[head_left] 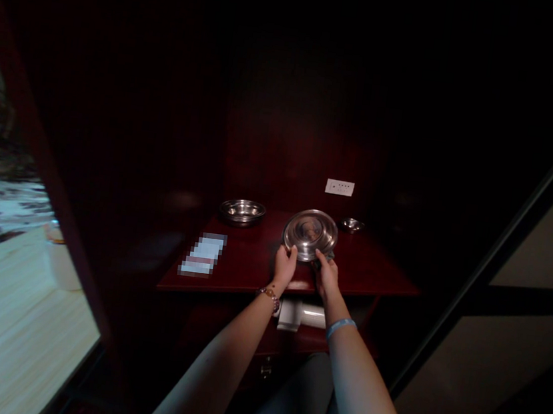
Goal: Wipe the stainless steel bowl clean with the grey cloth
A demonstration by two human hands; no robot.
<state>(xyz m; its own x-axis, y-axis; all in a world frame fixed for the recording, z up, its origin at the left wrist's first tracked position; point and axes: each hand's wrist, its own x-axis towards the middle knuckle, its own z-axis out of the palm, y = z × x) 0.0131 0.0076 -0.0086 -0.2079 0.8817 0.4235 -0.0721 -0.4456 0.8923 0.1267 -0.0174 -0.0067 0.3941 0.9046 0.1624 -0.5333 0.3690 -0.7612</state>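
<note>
Both my hands hold a round, shiny metal plate (pixel 310 235) above the dark red shelf (pixel 250 257), tilted so its face shows to me. My left hand (pixel 285 266) grips the near left rim, thumb on top. At the near right rim is my right hand (pixel 327 274), its thumb also on top and its other fingers underneath, mostly hidden. Something dark shows under the rim by the right fingers; I cannot make it out. Behind and to the left rests a stack of metal bowls or plates (pixel 242 211). A small metal bowl (pixel 351 225) sits at the back right.
A white wall socket (pixel 340 187) is on the back panel. On the shelf's left lies a blurred-out pale rectangle (pixel 203 254). White objects (pixel 301 315) are on the level below. Dark cabinet walls rise at both sides. A light wooden tabletop (pixel 0 321) with a pale container (pixel 64 261) stands left.
</note>
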